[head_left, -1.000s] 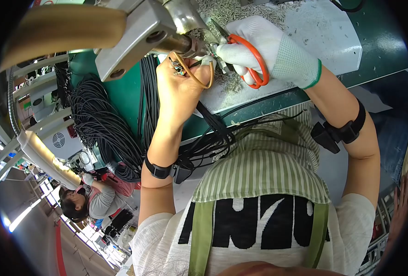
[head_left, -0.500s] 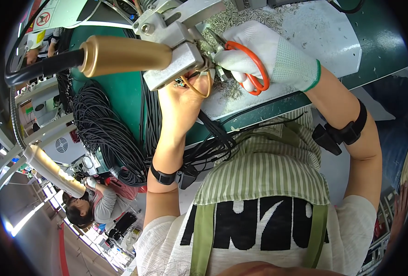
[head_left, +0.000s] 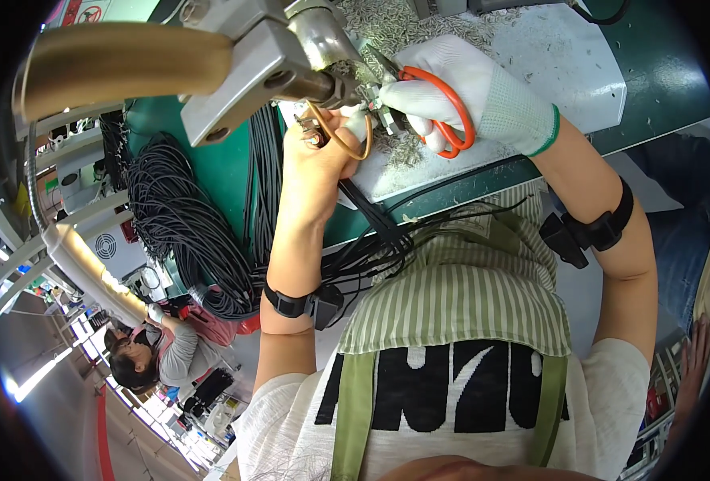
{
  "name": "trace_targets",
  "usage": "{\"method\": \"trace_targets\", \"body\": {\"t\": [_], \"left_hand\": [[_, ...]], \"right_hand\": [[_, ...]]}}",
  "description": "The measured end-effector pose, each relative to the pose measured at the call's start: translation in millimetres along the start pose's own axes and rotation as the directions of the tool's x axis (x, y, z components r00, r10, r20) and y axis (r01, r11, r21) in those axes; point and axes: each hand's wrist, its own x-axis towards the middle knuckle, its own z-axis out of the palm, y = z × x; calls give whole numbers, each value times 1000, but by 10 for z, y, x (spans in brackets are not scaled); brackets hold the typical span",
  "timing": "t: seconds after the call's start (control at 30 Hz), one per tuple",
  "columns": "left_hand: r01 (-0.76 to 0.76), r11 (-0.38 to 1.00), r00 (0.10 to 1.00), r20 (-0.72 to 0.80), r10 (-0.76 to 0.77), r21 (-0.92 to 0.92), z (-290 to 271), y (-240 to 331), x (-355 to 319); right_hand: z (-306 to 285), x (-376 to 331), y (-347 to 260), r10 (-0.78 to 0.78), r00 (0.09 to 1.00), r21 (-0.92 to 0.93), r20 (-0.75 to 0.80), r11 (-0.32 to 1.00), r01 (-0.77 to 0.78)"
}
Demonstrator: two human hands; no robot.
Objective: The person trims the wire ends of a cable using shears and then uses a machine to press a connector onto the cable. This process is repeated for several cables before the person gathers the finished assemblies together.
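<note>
The left hand (head_left: 315, 164) sits just nearer than the metal press arm (head_left: 239, 84); its grip's contents cannot be told. Immediately right, the gloved right hand (head_left: 443, 76) grips orange-handled scissors (head_left: 465, 115), blades pointing away and leftward toward metal scraps (head_left: 379, 24).

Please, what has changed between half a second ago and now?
The gold handle has swung left and nearer the camera, its metal block with it. Nothing was visibly taken or let go. The gloved right hand still holds the red-handled tool; the left hand stays close to it.
</note>
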Motion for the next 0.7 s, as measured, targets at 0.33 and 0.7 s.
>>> {"method": "trace_targets", "body": {"t": [0.33, 0.7], "left_hand": [[-45, 927, 997, 39, 64, -372, 230, -193, -346], [-275, 944, 930, 298, 214, 181, 443, 69, -580]], "right_hand": [[80, -506, -162, 177, 965, 139, -191, 979, -152], [552, -747, -396, -237, 966, -675, -102, 730, 108]]}}
